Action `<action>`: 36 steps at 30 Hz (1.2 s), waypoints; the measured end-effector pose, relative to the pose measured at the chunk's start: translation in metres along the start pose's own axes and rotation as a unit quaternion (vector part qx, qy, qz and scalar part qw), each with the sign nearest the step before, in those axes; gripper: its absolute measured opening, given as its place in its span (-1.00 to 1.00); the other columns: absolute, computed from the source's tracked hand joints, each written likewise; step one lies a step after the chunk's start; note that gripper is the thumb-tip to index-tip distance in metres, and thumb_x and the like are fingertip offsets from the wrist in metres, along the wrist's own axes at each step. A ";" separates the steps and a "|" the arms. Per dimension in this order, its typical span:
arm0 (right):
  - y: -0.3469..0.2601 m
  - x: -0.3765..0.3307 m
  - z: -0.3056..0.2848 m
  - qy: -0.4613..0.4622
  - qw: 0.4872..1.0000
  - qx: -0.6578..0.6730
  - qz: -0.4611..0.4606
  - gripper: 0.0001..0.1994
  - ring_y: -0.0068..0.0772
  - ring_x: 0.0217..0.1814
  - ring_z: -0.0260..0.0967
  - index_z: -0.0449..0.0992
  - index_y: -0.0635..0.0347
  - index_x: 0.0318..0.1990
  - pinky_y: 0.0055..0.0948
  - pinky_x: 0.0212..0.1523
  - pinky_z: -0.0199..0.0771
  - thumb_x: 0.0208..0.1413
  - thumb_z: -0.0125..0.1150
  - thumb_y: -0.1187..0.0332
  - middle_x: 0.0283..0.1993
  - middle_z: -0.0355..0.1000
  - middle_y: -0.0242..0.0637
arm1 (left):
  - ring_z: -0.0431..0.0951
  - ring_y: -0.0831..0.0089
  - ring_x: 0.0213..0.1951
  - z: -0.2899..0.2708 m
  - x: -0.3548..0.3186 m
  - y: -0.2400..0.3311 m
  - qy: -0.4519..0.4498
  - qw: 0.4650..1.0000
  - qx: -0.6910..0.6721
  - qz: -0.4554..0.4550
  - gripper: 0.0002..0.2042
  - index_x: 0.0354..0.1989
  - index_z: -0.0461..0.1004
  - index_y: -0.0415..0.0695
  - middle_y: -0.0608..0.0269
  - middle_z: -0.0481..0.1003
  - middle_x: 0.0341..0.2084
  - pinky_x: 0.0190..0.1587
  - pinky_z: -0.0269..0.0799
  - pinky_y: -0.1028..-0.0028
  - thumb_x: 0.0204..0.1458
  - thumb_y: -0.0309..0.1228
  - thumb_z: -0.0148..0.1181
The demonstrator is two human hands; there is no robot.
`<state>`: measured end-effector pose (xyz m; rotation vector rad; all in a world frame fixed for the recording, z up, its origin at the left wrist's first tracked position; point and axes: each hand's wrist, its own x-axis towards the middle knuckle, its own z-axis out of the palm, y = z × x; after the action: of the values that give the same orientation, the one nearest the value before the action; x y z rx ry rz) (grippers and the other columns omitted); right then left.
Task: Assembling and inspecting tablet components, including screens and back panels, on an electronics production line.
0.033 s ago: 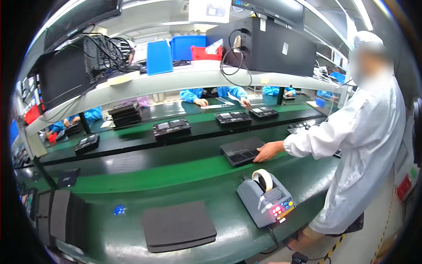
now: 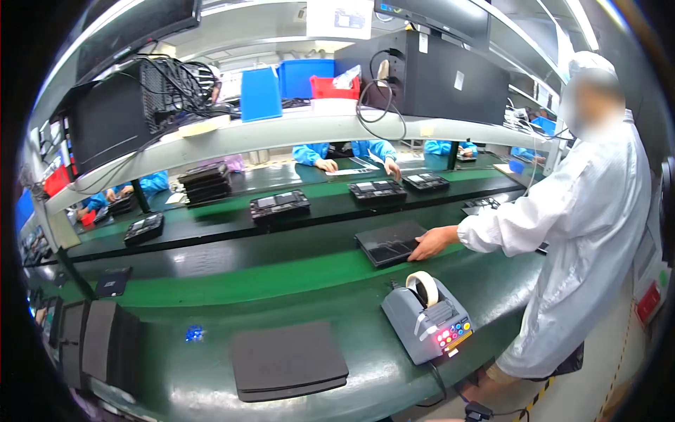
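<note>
Neither my left hand nor my right hand shows in the head view. Nearest the lower edge, a stack of dark foam sheets (image 2: 288,359) lies on the green workbench (image 2: 190,373). To its right stands a grey tape dispenser (image 2: 415,327) with a roll of pale tape (image 2: 422,287) and lit buttons on its front. Beyond the dispenser, a co-worker's hand (image 2: 432,243) grips the near right corner of a flat black panel-like device (image 2: 390,243). A small cluster of blue pieces (image 2: 195,333) lies left of the foam sheets.
More dark foam sheets (image 2: 109,341) stand upright at the left. A co-worker in a white coat (image 2: 576,204) occupies the right side. Several opened black devices (image 2: 280,205) line the raised far ledge. Overhead runs a pale shelf (image 2: 281,126) carrying computer cases, cables and bins.
The whole scene sits very slightly further right in the picture. The co-worker's hand stays on the black device; nothing else has visibly moved.
</note>
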<state>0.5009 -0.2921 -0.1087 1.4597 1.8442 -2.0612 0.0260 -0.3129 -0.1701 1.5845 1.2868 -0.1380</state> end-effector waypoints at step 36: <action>-0.156 0.208 -0.055 0.388 0.810 0.212 -0.385 -0.29 -0.32 0.07 0.29 0.23 0.37 0.10 -0.39 0.12 0.26 -0.10 0.41 0.09 0.00 0.37 -0.12 | 0.19 0.24 0.16 -0.142 0.095 0.093 0.538 0.762 -0.311 0.183 -0.34 0.29 -0.09 -0.33 -0.02 0.15 0.17 0.24 0.03 0.38 0.04 -0.48 0.07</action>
<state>0.3297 -0.0885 -0.1107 2.1801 2.7803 -2.5672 0.0680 -0.1335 -0.1081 1.2343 1.5378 1.5069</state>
